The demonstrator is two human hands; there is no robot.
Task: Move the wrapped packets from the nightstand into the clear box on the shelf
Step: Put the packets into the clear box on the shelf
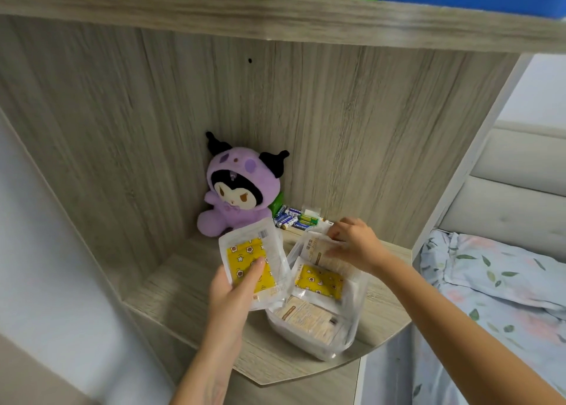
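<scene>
While my left hand (235,288) grips a yellow-patterned packet (254,267) just left of the clear box (321,322) on the shelf (171,294), my right hand (352,244) pinches a beige packet (321,251) standing in the box's far end, above other packets.

The clear box (318,322) sits on the shelf (171,294) before me, packets stacked in it. My left hand (232,294) holds a packet (254,264) just left of the box; my right hand (352,242) rests on the packets at its far end. Behind stand a plush toy (235,190) and, to its right, batteries (294,218). A bed (496,282) lies right.
</scene>
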